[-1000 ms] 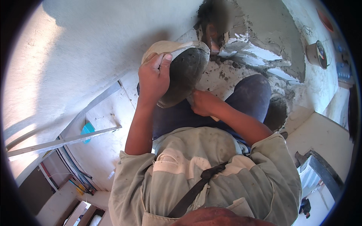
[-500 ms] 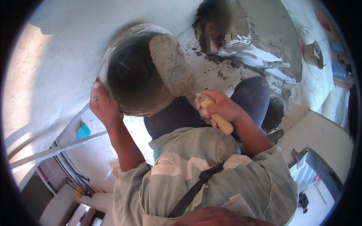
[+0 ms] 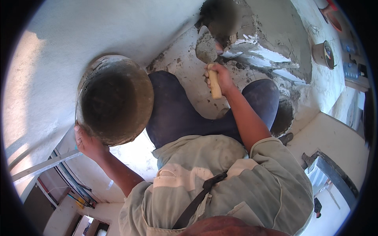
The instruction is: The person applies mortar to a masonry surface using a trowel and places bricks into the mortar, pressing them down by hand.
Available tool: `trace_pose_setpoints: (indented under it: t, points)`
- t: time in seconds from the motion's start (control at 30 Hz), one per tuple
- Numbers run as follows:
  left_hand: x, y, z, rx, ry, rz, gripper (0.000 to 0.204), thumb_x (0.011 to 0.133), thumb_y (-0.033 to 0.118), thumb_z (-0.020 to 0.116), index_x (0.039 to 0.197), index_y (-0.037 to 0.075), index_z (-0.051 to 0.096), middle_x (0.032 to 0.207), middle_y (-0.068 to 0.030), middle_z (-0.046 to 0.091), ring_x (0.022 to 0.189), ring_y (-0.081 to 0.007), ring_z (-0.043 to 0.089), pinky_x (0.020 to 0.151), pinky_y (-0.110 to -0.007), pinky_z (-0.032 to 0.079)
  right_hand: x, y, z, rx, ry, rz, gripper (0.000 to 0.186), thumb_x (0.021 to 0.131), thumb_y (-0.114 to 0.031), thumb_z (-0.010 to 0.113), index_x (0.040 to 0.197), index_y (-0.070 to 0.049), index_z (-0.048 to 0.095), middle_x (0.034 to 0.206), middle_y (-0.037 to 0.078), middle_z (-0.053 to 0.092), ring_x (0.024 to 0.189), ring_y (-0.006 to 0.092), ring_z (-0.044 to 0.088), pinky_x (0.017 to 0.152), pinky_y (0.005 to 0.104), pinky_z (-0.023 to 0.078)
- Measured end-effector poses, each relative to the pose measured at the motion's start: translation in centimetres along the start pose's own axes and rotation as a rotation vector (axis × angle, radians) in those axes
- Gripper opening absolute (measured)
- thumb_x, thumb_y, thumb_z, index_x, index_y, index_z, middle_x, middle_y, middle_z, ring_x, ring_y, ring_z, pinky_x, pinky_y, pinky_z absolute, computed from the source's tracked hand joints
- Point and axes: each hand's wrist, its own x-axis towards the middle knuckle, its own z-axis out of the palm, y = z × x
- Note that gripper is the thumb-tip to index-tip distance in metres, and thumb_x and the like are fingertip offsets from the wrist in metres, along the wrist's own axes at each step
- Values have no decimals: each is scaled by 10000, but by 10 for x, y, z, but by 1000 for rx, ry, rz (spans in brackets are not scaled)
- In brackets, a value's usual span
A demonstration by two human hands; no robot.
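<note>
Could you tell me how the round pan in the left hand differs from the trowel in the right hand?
The pan is wide, round and bowl-shaped; the trowel is slim, with a flat blade. The left hand grips the pan by its lower rim; the right hand wraps around the trowel's pale wooden handle. The pan looks empty inside, while the trowel carries a lump of grey mortar. Both are mortar-stained.

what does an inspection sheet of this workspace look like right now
surface: pale floor spattered with grey mortar; a wet mortar heap spread at the top.
job's things: round metal pan, inside dark and mortar-stained; trowel with a pale wooden handle, blade carrying mortar.
clutter: small bucket at the upper right; mortar crumbs around the heap.
grips: left hand holds the pan by its lower rim; right hand is closed around the trowel handle.
cables: thin cables or pipes run at the lower left.
surroundings: white plastered wall; metal bar at the left.
</note>
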Motion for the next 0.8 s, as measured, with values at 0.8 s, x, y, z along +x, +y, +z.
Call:
trace_pose_setpoints:
  t: [0.8]
  points:
    - [-6, 22, 37, -171, -123, 2, 416, 1064, 274, 456, 1146, -91, 638, 1008, -140, 702, 870, -161, 666, 769, -267, 548, 33, 92, 21, 135, 518, -124, 249, 931, -300, 495, 1035, -76, 465, 844, 87, 499, 609, 233, 538, 518, 401, 468]
